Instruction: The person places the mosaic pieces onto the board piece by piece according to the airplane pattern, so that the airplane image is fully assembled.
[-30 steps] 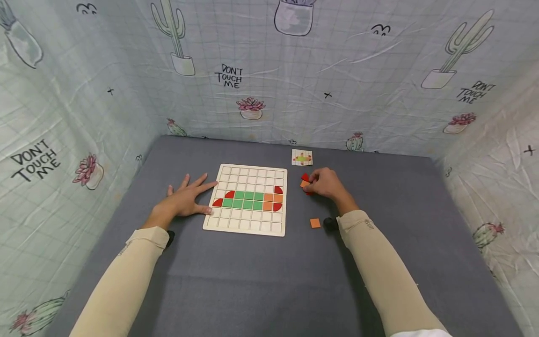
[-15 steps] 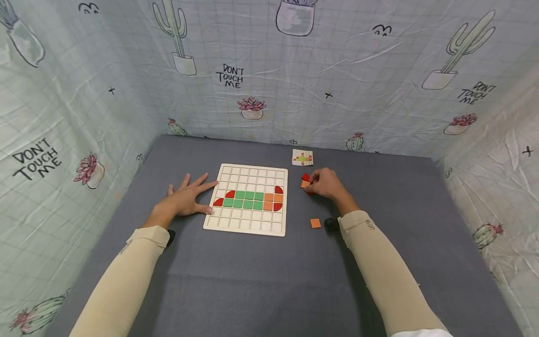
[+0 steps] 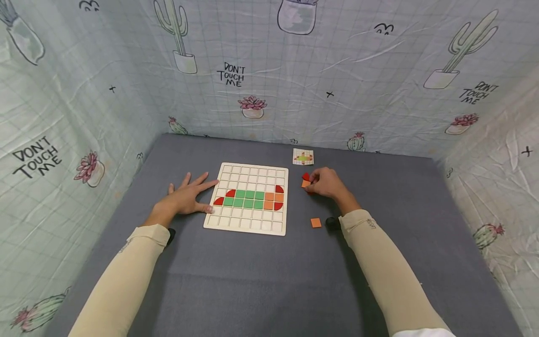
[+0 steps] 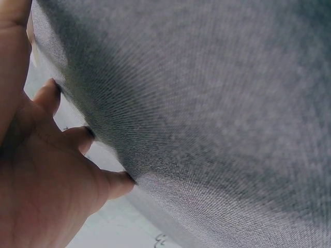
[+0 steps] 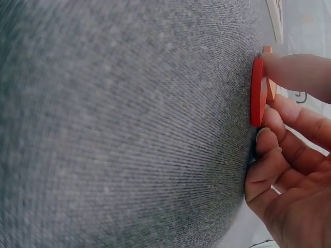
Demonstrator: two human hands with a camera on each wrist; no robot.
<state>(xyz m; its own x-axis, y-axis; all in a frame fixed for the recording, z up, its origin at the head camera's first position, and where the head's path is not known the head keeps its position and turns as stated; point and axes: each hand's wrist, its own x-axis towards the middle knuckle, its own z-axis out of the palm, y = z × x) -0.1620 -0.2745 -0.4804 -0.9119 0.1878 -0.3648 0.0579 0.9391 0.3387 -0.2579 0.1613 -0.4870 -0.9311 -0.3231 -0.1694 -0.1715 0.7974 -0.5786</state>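
A pale wooden grid board [image 3: 242,223] lies on the grey table, bearing a row of green squares [image 3: 249,202], orange squares [image 3: 268,204] and red quarter-round tiles [image 3: 218,201]. My left hand [image 3: 181,199] is spread flat at its left edge; the thumb and forefinger touch the board, and the other fingers rest on the cloth in the left wrist view. Right of the board, my right hand [image 3: 325,182] is at a small pile of tiles. Its thumb and forefinger pinch a red tile [image 5: 256,93] lying low on the cloth. An orange tile [image 3: 305,184] shows beside the fingertips.
A small picture card [image 3: 303,157] with a coloured grid pattern lies behind the pile. One loose orange square [image 3: 316,223] sits nearer, left of the right wrist's black camera [image 3: 332,223]. A printed cloth wall [image 3: 286,112] borders the table's back and sides.
Both hands stay in nearly the same place. The whole head view shifts very slightly; the tiles and the board show no visible change.
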